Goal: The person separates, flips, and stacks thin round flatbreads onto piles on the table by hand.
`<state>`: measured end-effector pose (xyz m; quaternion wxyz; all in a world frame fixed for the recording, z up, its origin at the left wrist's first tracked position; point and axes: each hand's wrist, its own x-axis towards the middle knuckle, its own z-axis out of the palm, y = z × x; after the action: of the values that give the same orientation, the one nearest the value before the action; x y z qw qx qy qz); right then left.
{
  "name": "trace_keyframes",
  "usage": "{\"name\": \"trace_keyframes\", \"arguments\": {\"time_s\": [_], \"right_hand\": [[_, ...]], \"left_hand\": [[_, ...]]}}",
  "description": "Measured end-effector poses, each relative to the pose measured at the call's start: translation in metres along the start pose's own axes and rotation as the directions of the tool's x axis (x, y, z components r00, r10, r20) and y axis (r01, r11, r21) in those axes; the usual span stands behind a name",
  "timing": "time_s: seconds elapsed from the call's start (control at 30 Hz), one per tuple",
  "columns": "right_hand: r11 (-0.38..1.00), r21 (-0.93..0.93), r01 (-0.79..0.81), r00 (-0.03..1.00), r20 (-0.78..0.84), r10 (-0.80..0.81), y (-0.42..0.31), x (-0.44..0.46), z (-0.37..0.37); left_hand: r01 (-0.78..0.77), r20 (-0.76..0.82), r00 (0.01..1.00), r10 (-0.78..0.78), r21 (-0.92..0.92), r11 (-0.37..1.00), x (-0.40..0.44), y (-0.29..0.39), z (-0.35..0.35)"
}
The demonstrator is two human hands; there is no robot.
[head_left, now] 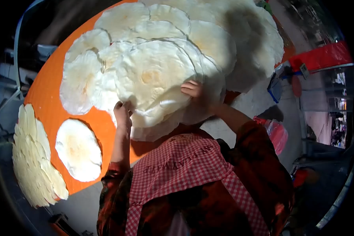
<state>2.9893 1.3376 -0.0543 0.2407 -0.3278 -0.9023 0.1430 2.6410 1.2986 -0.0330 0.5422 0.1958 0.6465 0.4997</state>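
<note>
A wide, thin white round sheet with a tan centre lies on top of a pile of similar sheets in front of me. My left hand is closed on its near left edge, thumb and fingers pinched together. At the near right edge, my right hand has its fingers curled over the same sheet. Between both hands the near edge is raised and creased. More sheets overlap behind and to the right. Their material, soft and slightly wrinkled, I cannot make out for certain.
An orange round table carries the sheets. One single sheet lies apart at the left. Near it, a thick layered stack of pale sheets sits at the table's edge. To the right are a pink plastic-wrapped thing and a blue-framed object.
</note>
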Motion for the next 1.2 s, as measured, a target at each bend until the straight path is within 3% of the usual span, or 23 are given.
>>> {"name": "trace_keyframes", "arguments": {"time_s": [0.07, 0.13, 0.17, 0.23, 0.3, 0.37, 0.4, 0.5, 0.57, 0.6, 0.7, 0.73, 0.77, 0.83, 0.87, 0.9, 0.97, 1.0, 1.03, 1.07, 1.1, 1.17, 1.2], "right_hand": [[0.995, 0.035, 0.095, 0.995, 0.026, -0.095, 0.013, 0.026, -0.016], [0.957, 0.290, 0.011, 0.997, -0.070, 0.010, -0.006, 0.054, -0.053], [0.961, 0.277, -0.002, 0.998, -0.064, 0.020, -0.021, 0.077, -0.081], [0.978, 0.207, 0.003, 1.000, 0.017, -0.007, -0.060, 0.122, -0.142], [0.999, 0.007, 0.053, 0.994, 0.097, -0.054, -0.096, 0.158, -0.188], [0.959, -0.037, 0.280, 0.958, 0.080, -0.277, -0.144, 0.192, -0.212], [0.979, 0.003, 0.205, 0.967, 0.154, -0.203, -0.167, 0.205, -0.222], [0.996, 0.084, -0.020, 0.943, 0.334, -0.009, -0.220, 0.228, -0.223], [0.980, 0.156, -0.124, 0.926, 0.373, 0.058, -0.237, 0.238, -0.212], [0.925, 0.316, -0.212, 0.912, 0.403, 0.071, -0.247, 0.246, -0.201], [0.879, 0.378, -0.290, 0.853, 0.519, 0.058, -0.280, 0.268, -0.161], [0.822, 0.246, -0.514, 0.729, 0.630, 0.268, -0.307, 0.280, -0.154], [0.843, 0.328, -0.427, 0.739, 0.664, 0.115, -0.313, 0.289, -0.142], [0.826, 0.498, -0.265, 0.705, 0.684, -0.187, -0.312, 0.303, -0.110], [0.794, 0.522, -0.312, 0.714, 0.680, -0.166, -0.321, 0.306, -0.098], [0.760, 0.543, -0.356, 0.726, 0.673, -0.140, -0.330, 0.307, -0.086], [0.559, 0.715, -0.420, 0.750, 0.620, -0.230, -0.333, 0.305, -0.061], [0.482, 0.751, -0.451, 0.763, 0.605, -0.229, -0.334, 0.306, -0.052], [0.399, 0.782, -0.478, 0.774, 0.590, -0.230, -0.335, 0.306, -0.046], [0.308, 0.808, -0.502, 0.785, 0.576, -0.228, -0.333, 0.304, -0.040], [0.221, 0.844, -0.489, 0.828, 0.529, -0.189, -0.327, 0.299, -0.033], [0.047, 0.898, -0.437, 0.894, 0.439, -0.086, -0.309, 0.289, -0.013], [-0.032, 0.906, -0.422, 0.906, 0.423, -0.001, -0.301, 0.280, -0.003]], "left_hand": [[0.027, -0.011, 1.000, -0.028, -0.063, 0.998, 0.005, 0.003, -0.004], [-0.018, -0.059, 0.998, 0.013, -0.084, 0.996, -0.001, 0.014, -0.005], [-0.077, -0.101, 0.993, 0.067, -0.101, 0.992, -0.006, 0.021, -0.012], [-0.259, 0.048, 0.965, 0.258, 0.018, 0.966, -0.035, 0.058, -0.027], [-0.271, 0.114, 0.955, 0.274, -0.038, 0.962, -0.060, 0.075, -0.043], [-0.172, 0.270, 0.943, 0.197, -0.114, 0.979, -0.076, 0.079, -0.065], [-0.109, 0.346, 0.925, 0.158, -0.155, 0.982, -0.088, 0.081, -0.080], [0.036, 0.378, 0.889, 0.258, -0.620, 0.784, -0.127, 0.071, -0.115], [-0.076, 0.288, 0.914, 0.287, -0.574, 0.816, -0.148, 0.052, -0.138], [-0.122, 0.225, 0.937, 0.268, -0.508, 0.853, -0.153, 0.046, -0.149], [-0.162, -0.027, 0.987, 0.160, -0.199, 0.967, -0.161, 0.027, -0.190], [-0.240, -0.133, 0.966, 0.223, -0.126, 0.963, -0.156, 0.019, -0.208], [-0.531, -0.209, 0.814, 0.542, 0.112, 0.840, -0.145, 0.007, -0.231], [-0.539, -0.310, 0.785, 0.537, 0.085, 0.838, -0.161, 0.030, -0.267], [-0.475, -0.368, 0.823, 0.433, -0.028, 0.880, -0.169, 0.039, -0.283], [-0.416, -0.369, 0.848, 0.381, -0.018, 0.909, -0.174, 0.042, -0.305], [-0.500, -0.401, 0.796, 0.453, -0.016, 0.866, -0.184, 0.060, -0.329], [-0.483, -0.419, 0.756, 0.502, 0.160, 0.861, -0.186, 0.073, -0.344], [-0.523, -0.422, 0.740, 0.524, 0.131, 0.842, -0.184, 0.090, -0.353], [-0.485, -0.409, 0.729, 0.549, 0.257, 0.836, -0.187, 0.116, -0.360], [-0.584, -0.394, 0.595, 0.701, 0.388, 0.713, -0.181, 0.148, -0.353], [-0.517, -0.250, 0.626, 0.738, 0.575, 0.634, -0.162, 0.206, -0.356], [-0.560, -0.138, 0.511, 0.849, 0.696, 0.450, -0.142, 0.224, -0.355]]}}
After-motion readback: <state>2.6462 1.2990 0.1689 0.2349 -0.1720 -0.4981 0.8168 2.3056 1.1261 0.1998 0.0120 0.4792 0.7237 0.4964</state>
